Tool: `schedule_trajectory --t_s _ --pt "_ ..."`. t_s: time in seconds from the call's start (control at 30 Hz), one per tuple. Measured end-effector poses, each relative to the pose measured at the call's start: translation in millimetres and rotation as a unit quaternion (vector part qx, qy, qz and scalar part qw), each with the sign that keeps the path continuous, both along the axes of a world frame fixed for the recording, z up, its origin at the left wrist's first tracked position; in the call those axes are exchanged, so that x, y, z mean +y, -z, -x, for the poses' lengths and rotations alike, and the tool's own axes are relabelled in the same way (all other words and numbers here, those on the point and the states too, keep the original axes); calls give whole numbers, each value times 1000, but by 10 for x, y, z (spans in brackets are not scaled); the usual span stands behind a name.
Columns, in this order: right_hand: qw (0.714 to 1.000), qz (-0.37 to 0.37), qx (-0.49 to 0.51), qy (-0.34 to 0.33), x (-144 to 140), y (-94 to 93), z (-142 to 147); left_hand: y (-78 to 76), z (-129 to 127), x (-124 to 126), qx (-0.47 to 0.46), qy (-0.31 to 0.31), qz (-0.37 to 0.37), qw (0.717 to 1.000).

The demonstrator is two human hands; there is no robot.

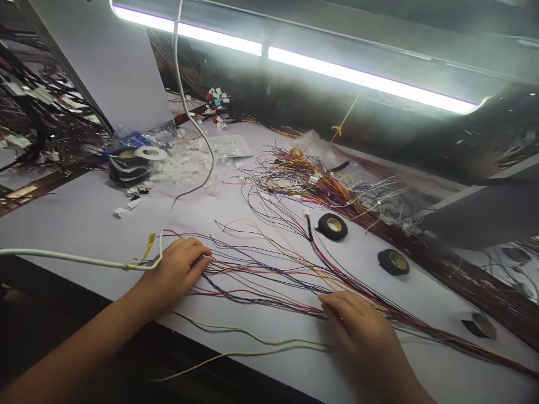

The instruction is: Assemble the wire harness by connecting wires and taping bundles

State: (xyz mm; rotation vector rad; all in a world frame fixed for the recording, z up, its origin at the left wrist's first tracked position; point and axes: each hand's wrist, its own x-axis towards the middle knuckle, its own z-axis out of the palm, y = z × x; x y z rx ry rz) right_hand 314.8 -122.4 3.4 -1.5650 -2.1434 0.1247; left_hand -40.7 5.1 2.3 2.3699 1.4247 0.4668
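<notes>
The smooth pale table spreads flat beneath both my hands. Across it, a loose fan of thin coloured wires runs from my left grip to my right grip; each rests palm down, fingers pressed flat on the strands. Beyond my right grip lie two small round black tape rolls.

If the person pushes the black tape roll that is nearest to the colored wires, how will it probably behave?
The black tape roll lies flat on the white table, so it would probably slide rather than roll. It looks small and hollow, so likely light. Thin wires beside it may catch it.
</notes>
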Motion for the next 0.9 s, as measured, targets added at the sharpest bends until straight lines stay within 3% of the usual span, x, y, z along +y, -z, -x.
schedule_trajectory --t_s 0.17,0.37,0.63,0.9 --pt "997 24 -13 66 40 -75 -190 33 -29 116 28 23 42 998" --pt "994 26 -30 101 53 -43 -441 103 -36 144 42 34 38 998" --pt "989 67 -24 127 65 -103 -456 64 -22 124 70 -66 86 992" --pt "987 122 -42 96 76 -11 -478 175 -24 164 85 -38 55 994"
